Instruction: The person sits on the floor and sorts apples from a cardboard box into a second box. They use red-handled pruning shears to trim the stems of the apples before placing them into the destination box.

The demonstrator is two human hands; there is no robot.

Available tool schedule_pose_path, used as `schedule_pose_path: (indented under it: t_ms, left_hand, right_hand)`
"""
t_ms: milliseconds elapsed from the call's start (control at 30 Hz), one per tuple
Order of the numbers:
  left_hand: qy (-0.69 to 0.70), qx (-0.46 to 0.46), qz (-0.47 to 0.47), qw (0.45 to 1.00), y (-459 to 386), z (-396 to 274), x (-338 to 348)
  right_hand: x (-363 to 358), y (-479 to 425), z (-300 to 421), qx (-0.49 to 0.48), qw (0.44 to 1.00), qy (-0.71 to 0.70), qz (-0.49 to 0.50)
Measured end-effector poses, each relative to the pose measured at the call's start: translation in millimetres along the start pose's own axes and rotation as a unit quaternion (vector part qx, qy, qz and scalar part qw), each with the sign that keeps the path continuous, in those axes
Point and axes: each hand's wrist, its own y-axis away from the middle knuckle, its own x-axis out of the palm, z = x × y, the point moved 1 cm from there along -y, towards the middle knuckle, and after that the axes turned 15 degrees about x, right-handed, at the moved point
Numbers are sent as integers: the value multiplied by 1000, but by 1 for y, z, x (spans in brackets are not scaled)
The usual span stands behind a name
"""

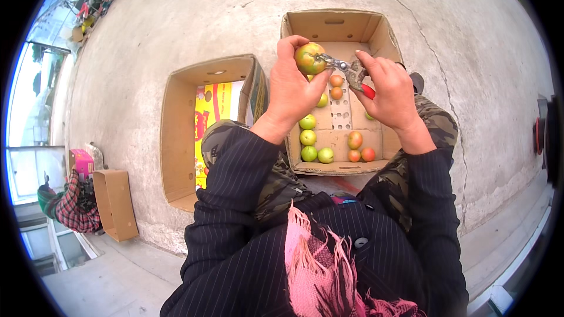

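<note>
My left hand point(288, 81) holds a green and orange tomato point(311, 58) with its stem end facing right. In my right hand point(390, 88) are pruning shears point(344, 68) with a red grip, their blade tips touching the tomato's stem end. Both hands are raised over a cardboard box point(339, 169) between my knees. Inside it, several green tomatoes point(307, 137) line the left side. Two orange tomatoes point(336, 93) lie near the middle, and redder ones point(368, 154) sit at the near right. My hands hide part of the box.
Left of my knee stands a second cardboard box point(178, 136) holding a yellow printed carton point(220, 101). Farther left, a person in a checked shirt point(77, 209) is beside another box point(115, 204). A crack point(434, 53) runs across the concrete floor point(211, 13).
</note>
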Motion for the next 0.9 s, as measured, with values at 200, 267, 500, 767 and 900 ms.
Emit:
schedule_pose_path:
  t_ms: [200, 267, 500, 767, 900]
  left_hand:
    - [4, -13, -1, 1000, 0, 0, -1]
    - [4, -15, 2, 1000, 0, -1, -1]
    - [40, 34, -51, 997, -7, -2, -16]
    - [-41, 41, -220, 974, 31, -5, -166]
    - [-262, -137, -201, 934, 148, 70, -251]
  right_hand:
    - [0, 2, 0, 15, 1000, -8, 0]
    - [1, 2, -1, 32, 999, -32, 5]
    - [1, -5, -17, 158, 978, -125, -49]
    - [-3, -7, -45, 259, 931, -241, -86]
    - [0, -10, -57, 310, 898, -308, -44]
